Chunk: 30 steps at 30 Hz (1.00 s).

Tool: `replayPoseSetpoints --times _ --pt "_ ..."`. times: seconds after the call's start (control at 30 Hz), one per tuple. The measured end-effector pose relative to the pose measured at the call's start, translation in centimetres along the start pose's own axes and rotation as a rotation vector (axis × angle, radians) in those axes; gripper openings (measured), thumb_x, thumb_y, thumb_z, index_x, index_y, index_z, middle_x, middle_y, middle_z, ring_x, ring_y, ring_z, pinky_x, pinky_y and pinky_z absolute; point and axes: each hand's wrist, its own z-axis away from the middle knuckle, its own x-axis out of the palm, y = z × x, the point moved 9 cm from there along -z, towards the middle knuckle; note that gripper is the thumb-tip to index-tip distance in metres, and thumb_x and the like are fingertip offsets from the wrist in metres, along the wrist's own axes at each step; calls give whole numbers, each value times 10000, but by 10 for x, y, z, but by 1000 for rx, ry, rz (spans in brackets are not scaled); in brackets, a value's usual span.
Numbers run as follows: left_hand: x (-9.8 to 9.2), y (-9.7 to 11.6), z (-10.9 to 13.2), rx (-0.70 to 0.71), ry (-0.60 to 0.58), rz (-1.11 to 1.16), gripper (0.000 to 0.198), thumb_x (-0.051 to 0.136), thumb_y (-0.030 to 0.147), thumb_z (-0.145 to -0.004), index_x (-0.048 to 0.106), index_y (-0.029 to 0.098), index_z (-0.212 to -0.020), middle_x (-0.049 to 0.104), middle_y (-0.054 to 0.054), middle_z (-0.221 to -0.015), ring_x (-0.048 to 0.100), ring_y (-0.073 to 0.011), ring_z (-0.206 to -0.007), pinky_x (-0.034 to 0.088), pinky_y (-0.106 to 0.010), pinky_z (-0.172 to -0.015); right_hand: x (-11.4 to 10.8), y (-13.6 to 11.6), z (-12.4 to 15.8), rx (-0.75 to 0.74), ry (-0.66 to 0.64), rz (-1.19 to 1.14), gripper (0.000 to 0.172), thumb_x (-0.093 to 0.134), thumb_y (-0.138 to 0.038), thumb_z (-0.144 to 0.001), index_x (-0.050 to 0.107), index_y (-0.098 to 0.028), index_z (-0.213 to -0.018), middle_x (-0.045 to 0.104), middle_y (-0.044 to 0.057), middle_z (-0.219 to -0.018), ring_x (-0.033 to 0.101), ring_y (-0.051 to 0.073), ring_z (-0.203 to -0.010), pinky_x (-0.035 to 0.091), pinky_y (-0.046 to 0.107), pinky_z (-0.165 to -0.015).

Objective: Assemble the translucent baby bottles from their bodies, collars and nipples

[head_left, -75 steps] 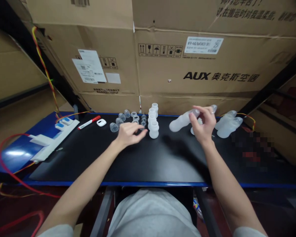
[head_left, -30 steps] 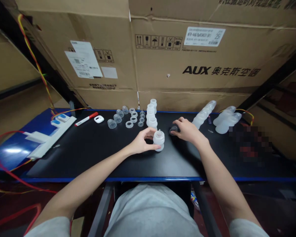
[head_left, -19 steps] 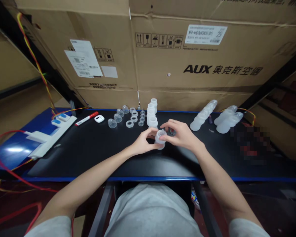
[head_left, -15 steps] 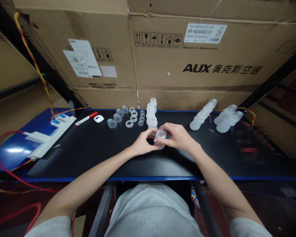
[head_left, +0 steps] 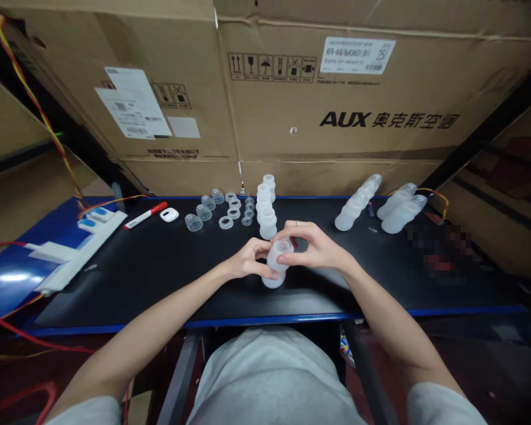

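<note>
A small translucent white bottle (head_left: 274, 270) is held just above the black table mat (head_left: 168, 265), tilted with its neck away from me. My left hand (head_left: 248, 262) is wrapped round its body. My right hand (head_left: 314, 245) pinches the bottle's top, where a small clear ring or cap sits between thumb and fingers. A row of upright white bottles (head_left: 265, 203) stands just behind my hands.
Clear caps (head_left: 194, 221) and rings (head_left: 225, 222) lie at the back left, beside a red marker (head_left: 146, 215) and a small white device (head_left: 169, 214). Stacks of lying bottles (head_left: 356, 203) rest at the back right. Cardboard boxes (head_left: 336, 106) wall the rear. White and blue parts (head_left: 71, 248) sit at the left.
My left hand picked up a bottle and drew it towards me. My right hand put down the bottle stack at the back right, then came over to the bottle's top.
</note>
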Motion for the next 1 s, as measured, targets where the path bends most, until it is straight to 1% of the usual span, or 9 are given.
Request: replayPoseSetpoints --times 0.17,0.3,0.47,0.53,0.63,0.7,0.77,0.87,1.0 --pt "2 -16 1 -104 -131 398 547 889 504 -677 844 67 -1003 770 -134 -796 730 -271 -728 668 -462 -783 -4 -5 2 -83 -53 -190 425 799 -503 -1025 761 -284 -1386 665 82 -1247 657 232 -1121 588 414 -988" --pt "-6 -16 2 -78 -107 427 552 863 499 -704 820 41 -1010 751 -144 -779 696 -242 -670 665 -418 -693 -2 6 3 -32 6 -296 632 807 -480 -1019 573 -304 -1579 662 110 -1444 667 260 -1261 580 444 -1071" --pt "-16 -13 3 -66 -38 351 482 879 454 -710 812 60 -979 765 -139 -804 726 -242 -665 658 -378 -663 -9 22 4 90 206 -192 528 907 -512 -920 674 -252 -1316 744 77 -1199 713 230 -1024 611 394 -924" --pt "-17 -12 3 -67 -19 353 495 882 467 -702 821 64 -983 766 -142 -804 715 -238 -654 655 -382 -650 -6 20 4 65 178 -261 558 863 -489 -969 610 -269 -1415 759 92 -1240 731 235 -1050 617 409 -950" --pt "-18 -8 2 -55 11 356 480 884 477 -694 830 81 -960 768 -150 -798 703 -241 -639 647 -392 -638 -3 16 3 10 143 -351 692 826 -485 -1001 478 -313 -1574 702 126 -1442 713 257 -1236 604 454 -1066" --pt "-19 -8 2 -57 27 337 472 891 477 -682 831 91 -946 769 -149 -791 704 -245 -634 640 -390 -627 -5 19 3 28 196 -342 685 860 -509 -966 524 -305 -1526 694 119 -1420 713 250 -1226 624 428 -1032" --pt "-19 -8 2 -61 37 311 483 893 481 -674 835 93 -954 768 -146 -786 703 -249 -637 636 -390 -621 -9 25 3 61 266 -321 626 900 -523 -924 601 -273 -1414 731 99 -1276 736 233 -1113 643 383 -933" --pt "-17 -7 1 -50 17 285 525 873 488 -693 843 74 -1015 781 -169 -828 715 -267 -669 640 -416 -650 -11 28 2 68 310 -365 581 916 -505 -912 618 -254 -1344 779 77 -1120 763 230 -1027 648 379 -888" --pt "-7 -8 2 -88 -87 337 658 810 558 -732 835 34 -1129 768 -186 -798 708 -285 -643 636 -470 -683 -16 24 1 28 309 -442 565 900 -495 -931 598 -268 -1351 815 72 -1093 795 244 -1032 660 410 -913"
